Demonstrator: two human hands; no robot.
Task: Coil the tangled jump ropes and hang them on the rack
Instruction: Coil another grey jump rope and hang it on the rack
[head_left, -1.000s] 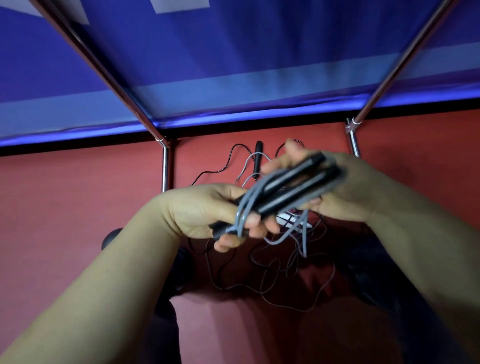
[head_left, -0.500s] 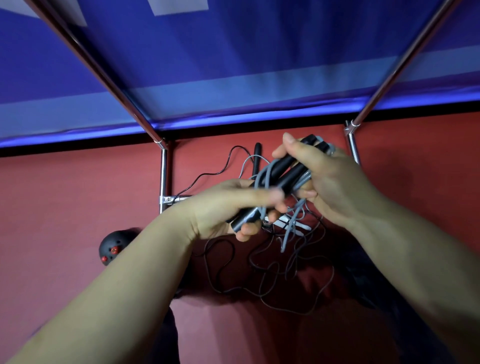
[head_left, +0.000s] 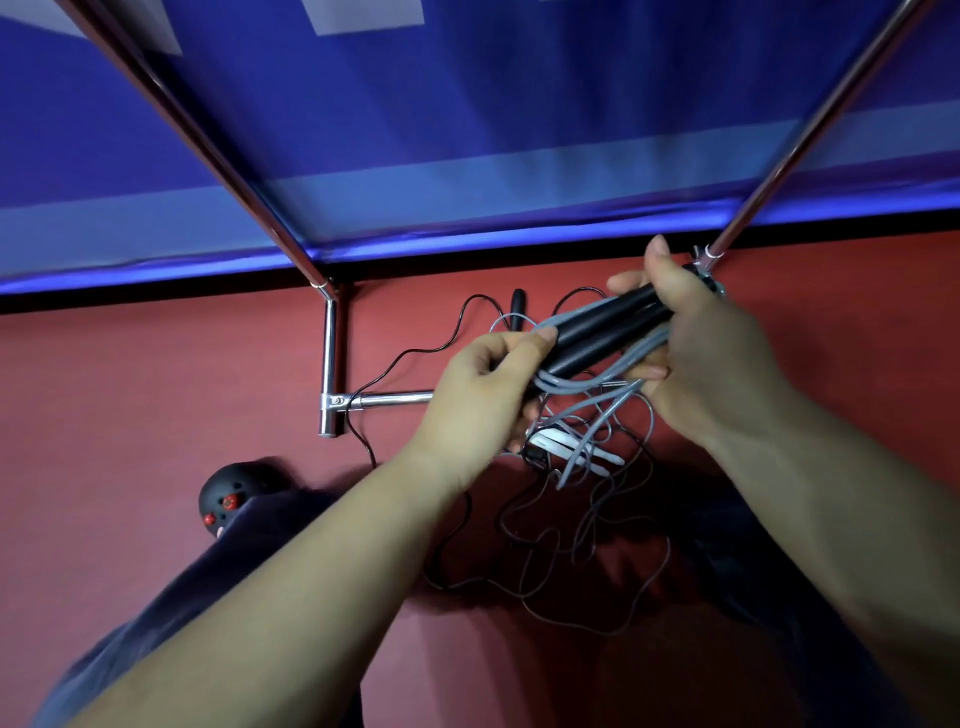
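Observation:
Both hands hold one grey jump rope above the red floor. My right hand (head_left: 696, 338) grips its two black handles (head_left: 608, 332), held side by side, together with loops of grey cord (head_left: 608, 379). My left hand (head_left: 483, 389) pinches the cord at the handles' lower left end. Loose grey cord hangs below the hands. Under them a tangle of thin black rope (head_left: 545, 540) lies on the floor, with a white handle (head_left: 561, 447) and a black handle (head_left: 518, 309). The chrome rack (head_left: 332, 364) stands behind.
A blue banner (head_left: 467, 130) hangs behind the rack's slanted poles. A black ball with red marks (head_left: 228, 499) lies on the floor at lower left. The rack's right pole (head_left: 810, 130) rises just past my right hand. My dark-clothed legs fill the bottom.
Both hands have carried the handles and cord up and to the right, nearer the rack's right pole. My left hand has slid to the handles' lower end.

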